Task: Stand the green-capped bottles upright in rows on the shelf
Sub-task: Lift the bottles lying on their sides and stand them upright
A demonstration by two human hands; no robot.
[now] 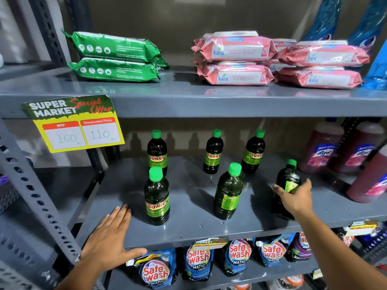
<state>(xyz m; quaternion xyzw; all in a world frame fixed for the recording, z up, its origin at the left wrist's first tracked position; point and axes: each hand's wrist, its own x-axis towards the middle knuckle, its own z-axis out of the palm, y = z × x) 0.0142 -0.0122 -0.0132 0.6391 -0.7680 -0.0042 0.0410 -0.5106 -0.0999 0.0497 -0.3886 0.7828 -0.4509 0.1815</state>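
Several dark bottles with green caps stand upright on the grey middle shelf (188, 225). Three form a back row: back-left bottle (157, 152), back-middle bottle (213, 152), back-right bottle (253, 152). In front stand a front-left bottle (156, 197) and a front-middle bottle (228, 192). My right hand (297, 198) is wrapped around a sixth bottle (288, 178) at the front right, which stands on the shelf. My left hand (111, 237) lies flat and open on the shelf's front left edge, holding nothing.
Pink bottles (322, 150) stand at the shelf's right end. A yellow price card (77, 124) hangs from the upper shelf, which carries green wipe packs (117, 57) and pink wipe packs (236, 59). Detergent pouches (198, 260) fill the shelf below. A perforated upright (35, 195) stands at left.
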